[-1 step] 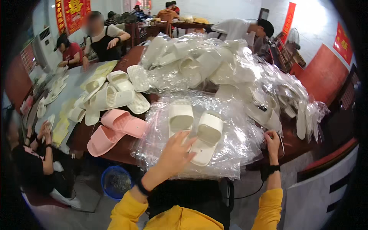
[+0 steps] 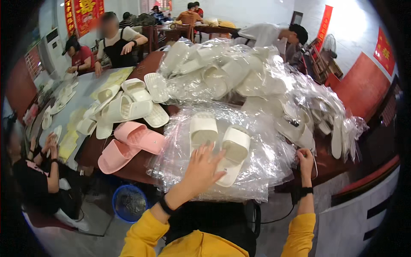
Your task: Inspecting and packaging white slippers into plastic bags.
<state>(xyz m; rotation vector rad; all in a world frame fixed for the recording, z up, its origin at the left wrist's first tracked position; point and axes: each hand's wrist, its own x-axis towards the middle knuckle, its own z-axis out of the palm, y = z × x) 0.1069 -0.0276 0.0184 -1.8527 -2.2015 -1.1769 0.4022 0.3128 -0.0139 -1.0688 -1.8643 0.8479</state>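
Nearest, two yellow sleeves (image 2: 143,231) reach up from the lower edge. The left hand (image 2: 201,168) is well open, fingers spread, over the lower part of a pair of white slippers (image 2: 236,143); it grasps nothing, and whether the fingertips touch cannot be told. The pair lies side by side, toes away, on a spread stack of clear plastic bags (image 2: 265,173) at the near edge of a dark red-brown surface (image 2: 150,63). The right hand (image 2: 305,159) is half closed, fingers bent together beside the bags; whether it has hold of anything cannot be told. Below the surface, on the left, a blue basket (image 2: 114,204) stands on the grey floor (image 2: 100,244). Left of the bags lie two pink slippers (image 2: 116,155), with loose white slippers (image 2: 117,109) heaped just beyond. Behind the pair rises a large mound of bagged slippers (image 2: 231,73). Farther left, a grey tabletop (image 2: 93,88) carries yellow sheets (image 2: 115,80), with people around it. At the back are a seated person in orange (image 2: 188,17), red wall hangings (image 2: 87,19) and pale walls (image 2: 265,10).
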